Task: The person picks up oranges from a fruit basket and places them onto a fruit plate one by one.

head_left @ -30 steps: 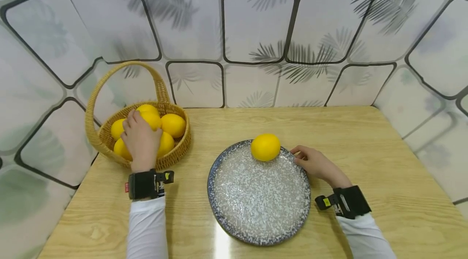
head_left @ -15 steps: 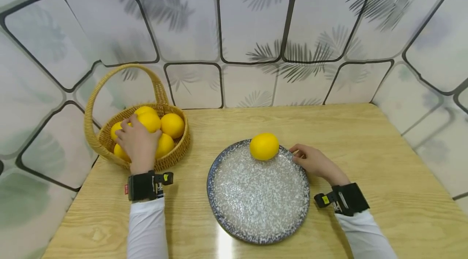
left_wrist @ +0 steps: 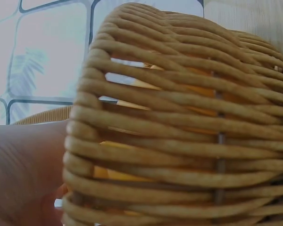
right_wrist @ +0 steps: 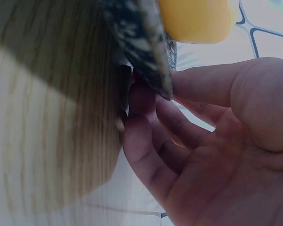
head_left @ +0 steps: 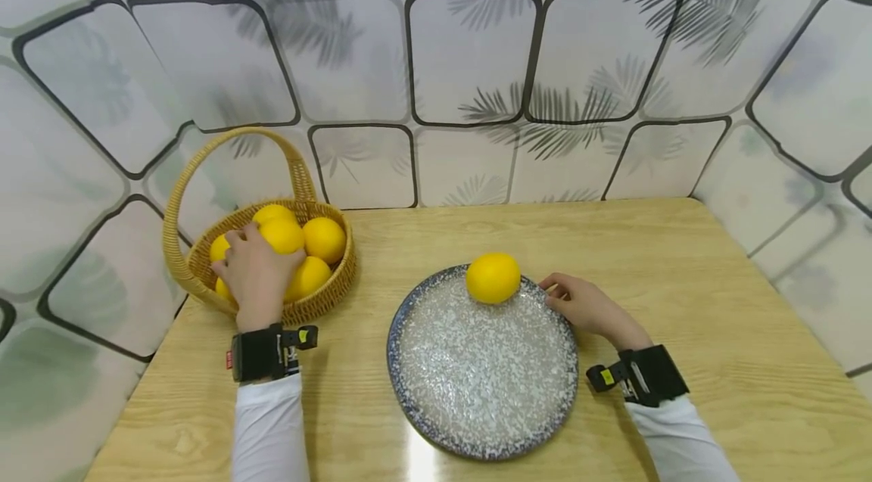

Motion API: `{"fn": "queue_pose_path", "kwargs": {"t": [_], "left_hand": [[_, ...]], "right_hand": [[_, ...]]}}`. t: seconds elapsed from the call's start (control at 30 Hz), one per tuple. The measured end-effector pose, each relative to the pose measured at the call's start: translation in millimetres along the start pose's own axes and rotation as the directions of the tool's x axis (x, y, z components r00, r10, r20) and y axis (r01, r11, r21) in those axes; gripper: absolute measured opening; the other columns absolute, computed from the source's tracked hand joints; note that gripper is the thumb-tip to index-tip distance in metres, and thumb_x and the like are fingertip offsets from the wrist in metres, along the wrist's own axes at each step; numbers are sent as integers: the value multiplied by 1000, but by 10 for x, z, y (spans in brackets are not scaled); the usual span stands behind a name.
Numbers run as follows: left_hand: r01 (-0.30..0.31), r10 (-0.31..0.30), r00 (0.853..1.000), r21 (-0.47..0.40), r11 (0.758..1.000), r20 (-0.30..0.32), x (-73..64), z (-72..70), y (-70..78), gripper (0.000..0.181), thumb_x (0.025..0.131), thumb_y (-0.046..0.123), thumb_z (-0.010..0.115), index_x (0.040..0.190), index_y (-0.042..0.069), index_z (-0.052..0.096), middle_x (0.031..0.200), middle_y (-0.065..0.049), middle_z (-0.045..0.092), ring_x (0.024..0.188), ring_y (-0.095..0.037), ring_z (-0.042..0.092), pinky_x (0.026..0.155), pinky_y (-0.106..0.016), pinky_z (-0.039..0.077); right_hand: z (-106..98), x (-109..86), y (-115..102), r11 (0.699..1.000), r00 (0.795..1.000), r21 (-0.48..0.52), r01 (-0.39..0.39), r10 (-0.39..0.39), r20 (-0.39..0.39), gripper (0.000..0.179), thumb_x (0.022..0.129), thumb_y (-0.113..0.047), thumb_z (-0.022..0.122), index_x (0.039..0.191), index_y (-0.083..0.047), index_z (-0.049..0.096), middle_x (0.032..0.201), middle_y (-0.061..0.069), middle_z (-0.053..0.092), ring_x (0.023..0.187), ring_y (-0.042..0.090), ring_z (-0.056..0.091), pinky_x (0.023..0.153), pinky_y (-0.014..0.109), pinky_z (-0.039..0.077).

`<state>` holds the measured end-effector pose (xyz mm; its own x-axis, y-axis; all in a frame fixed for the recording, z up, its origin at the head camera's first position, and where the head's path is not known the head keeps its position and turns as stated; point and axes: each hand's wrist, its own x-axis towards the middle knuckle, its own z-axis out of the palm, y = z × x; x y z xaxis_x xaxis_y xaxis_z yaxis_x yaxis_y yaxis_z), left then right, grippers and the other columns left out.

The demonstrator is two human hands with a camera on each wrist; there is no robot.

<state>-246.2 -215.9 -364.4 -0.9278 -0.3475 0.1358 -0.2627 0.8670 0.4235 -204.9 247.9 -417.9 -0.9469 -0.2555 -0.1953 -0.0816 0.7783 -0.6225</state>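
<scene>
My left hand point(head_left: 259, 274) is inside the wicker basket point(head_left: 323, 306), fingers spread over the lemons point(head_left: 324, 240). One lemon point(head_left: 282, 235) shows in the gap between its index finger and thumb. I cannot tell whether the hand grips it, since the fingertips are hidden among the fruit. In the left wrist view the basket's woven wall point(left_wrist: 179, 108) covers most of the fingers. My right hand point(head_left: 589, 306) pinches the rim of the speckled grey plate point(head_left: 484, 376), thumb above and curled fingers below. A single lemon point(head_left: 493, 278) lies at the plate's far edge.
The basket's tall handle point(head_left: 248, 132) arches up behind the left hand. A light wooden table point(head_left: 422, 232) carries everything. Patterned wall covering point(head_left: 470, 51) rises along its back and sides.
The left hand shifts slightly left and its fingers draw back and spread among the lemons. The right hand, plate and its lemon stay in place; the head view tilts slightly.
</scene>
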Motion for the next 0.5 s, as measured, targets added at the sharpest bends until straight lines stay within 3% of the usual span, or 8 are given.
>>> {"fn": "queue_pose_path", "kwargs": {"t": [0.3, 0.5], "left_hand": [[-6, 4, 1000, 40, 999, 27, -3, 9, -7, 95, 81, 44, 66, 149, -6, 21, 145, -46, 27, 116, -69, 33, 100, -77, 21], [-21, 19, 999, 38, 999, 30, 7, -2, 12, 96, 81, 43, 67, 149, -6, 20, 143, -42, 33, 113, -69, 35, 98, -78, 21]], "right_hand": [[20, 3, 13, 1000, 1000, -1, -4, 4, 6, 33, 98, -12, 50, 127, 1, 57, 108, 25, 67, 94, 30, 61, 78, 46, 54], [6, 13, 13, 1000, 1000, -6, 3, -3, 2, 33, 98, -13, 49, 127, 1, 56, 109, 26, 67, 95, 31, 61, 79, 47, 54]]}}
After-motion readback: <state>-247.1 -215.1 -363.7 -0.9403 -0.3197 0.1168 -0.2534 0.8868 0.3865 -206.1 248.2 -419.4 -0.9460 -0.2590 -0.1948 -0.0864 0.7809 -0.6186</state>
